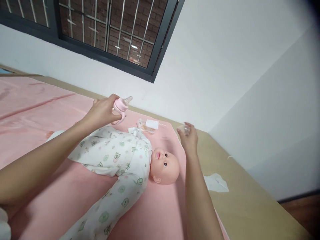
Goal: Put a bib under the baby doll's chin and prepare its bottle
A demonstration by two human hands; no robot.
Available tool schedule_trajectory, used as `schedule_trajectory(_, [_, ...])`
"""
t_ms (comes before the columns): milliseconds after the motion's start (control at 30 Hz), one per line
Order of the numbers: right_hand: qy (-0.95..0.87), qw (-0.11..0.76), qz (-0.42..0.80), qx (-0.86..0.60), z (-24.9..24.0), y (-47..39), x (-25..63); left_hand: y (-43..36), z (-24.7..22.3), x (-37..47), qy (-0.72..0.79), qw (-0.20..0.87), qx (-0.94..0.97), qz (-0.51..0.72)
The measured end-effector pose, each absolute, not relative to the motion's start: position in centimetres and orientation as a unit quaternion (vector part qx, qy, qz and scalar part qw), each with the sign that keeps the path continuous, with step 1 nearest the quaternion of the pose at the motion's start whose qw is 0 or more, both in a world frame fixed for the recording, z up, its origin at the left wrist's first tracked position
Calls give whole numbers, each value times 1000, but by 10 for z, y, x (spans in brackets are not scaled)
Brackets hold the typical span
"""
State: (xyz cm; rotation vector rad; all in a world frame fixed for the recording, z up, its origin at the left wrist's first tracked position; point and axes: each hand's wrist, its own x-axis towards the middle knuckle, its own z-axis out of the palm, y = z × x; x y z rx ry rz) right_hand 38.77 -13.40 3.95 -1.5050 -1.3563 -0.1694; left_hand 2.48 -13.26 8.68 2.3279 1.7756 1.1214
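Note:
My left hand (103,110) is closed round a pink baby bottle (120,105), which is tilted so its clear teat points up and to the right. My right hand (190,139), apart from it on the right, pinches a small clear plastic cap (186,129) by its sides. Between and below my forearms lies a baby doll (168,166) on its back, its bald head to the right. It wears a white suit (117,151) with a green and pink animal print.
A pink sheet (160,206) covers most of the wooden surface (232,186). Near the wall lies a clear packet (147,126) with a white label. A white tissue (216,183) rests at the right. A barred window (107,30) is set in the white wall behind.

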Motion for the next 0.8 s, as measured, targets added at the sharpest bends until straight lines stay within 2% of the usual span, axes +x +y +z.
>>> schedule_trajectory(167, [-546,423,-39,-722,-32,-113,421,-102,71,10,605,71,695,382])
schedule_trajectory(300, [-528,382,2,-758,-65,-111,436,-79,52,4,601,118,680,404])
schedule_trajectory(600, [-498,471,-30,-728,-63,-115,433,-45,21,-12,615,201,650,398])
schedule_trajectory(800, [-470,498,-31,-728,-62,-118,435,-32,7,-18,613,251,630,405])
